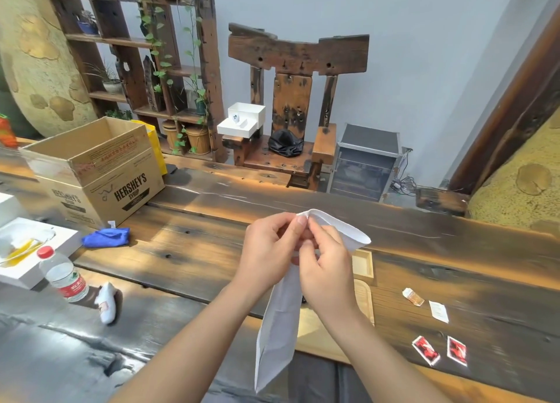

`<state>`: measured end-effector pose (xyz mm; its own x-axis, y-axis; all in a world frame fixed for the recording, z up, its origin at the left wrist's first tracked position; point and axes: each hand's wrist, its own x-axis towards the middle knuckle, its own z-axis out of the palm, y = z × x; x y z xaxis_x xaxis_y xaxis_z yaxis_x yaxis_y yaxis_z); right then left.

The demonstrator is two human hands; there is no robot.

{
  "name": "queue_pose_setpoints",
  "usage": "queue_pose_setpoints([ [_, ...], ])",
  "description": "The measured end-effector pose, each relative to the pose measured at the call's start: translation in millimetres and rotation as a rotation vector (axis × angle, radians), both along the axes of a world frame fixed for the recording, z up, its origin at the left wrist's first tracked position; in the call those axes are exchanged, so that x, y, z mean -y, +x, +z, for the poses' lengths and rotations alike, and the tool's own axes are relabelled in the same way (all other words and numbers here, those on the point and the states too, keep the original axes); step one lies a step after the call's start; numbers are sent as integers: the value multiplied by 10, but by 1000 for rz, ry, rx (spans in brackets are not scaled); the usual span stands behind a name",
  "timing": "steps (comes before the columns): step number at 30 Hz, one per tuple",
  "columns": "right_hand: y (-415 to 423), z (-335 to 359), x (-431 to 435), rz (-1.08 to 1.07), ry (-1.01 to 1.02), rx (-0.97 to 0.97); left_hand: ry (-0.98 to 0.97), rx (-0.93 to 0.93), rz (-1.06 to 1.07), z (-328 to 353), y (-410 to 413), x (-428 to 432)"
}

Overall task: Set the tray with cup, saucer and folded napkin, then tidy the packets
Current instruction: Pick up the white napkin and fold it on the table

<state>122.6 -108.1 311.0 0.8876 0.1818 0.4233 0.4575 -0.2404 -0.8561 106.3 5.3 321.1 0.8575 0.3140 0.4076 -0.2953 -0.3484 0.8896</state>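
2 hands meet in the air above the desk (194, 251): the left hand (268, 248) and right hand (325, 269) each have their fingers (298, 224) pinching the top fold of the white napkin (280, 321), probably to line up its edges before creasing. The napkin is thin and limp, looped at the top, its long tail hanging in front of the wooden tray (363, 293). 4 packets (425, 345) lie scattered on the desk at right, well apart from the tray.

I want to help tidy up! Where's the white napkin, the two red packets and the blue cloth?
white napkin (277, 327): head view, on its hanging lower half.
red packets (425, 350): head view, on the left packet's red face.
blue cloth (106, 237): head view, on its bunched middle.
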Motion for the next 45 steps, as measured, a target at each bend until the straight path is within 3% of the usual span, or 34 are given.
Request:
queue_pose_setpoints([
  [5, -70, 43, 85, 162, -25, -100, -141, 15, -169, -43, 15, 11],
  [11, -31, 75, 303, 419, 159, -211, -250, 52, -148, -38, 60, -48],
  [14, 61, 22, 488, 25, 92, 9, -156, 46, -93, -42, 75, -59],
  [16, 150, -77, 628, -271, -199, 296, -119, 41, -108, -39, 61, -66],
  [18, 246, -186, 762, -351, -451, 314, -51, 43, -112, -28, 35, -79],
  [20, 311, -267, 878, -231, -485, 199, 38, 45, -85, -9, 2, -100],
  [25, 374, -279, 1210, 90, -355, 67, 217, 51, -11, 71, -67, -293],
  [33, 452, 133, 1377, 99, -242, -48, 240, -18, -22, 8, -105, -428],
  [39, 467, 281, 1504, 109, -364, -38, 46, -23, -110, -65, -85, -327],
  [45, 453, 451, 1512, 146, -490, -49, 79, 4, -213, -131, -30, -132],
])
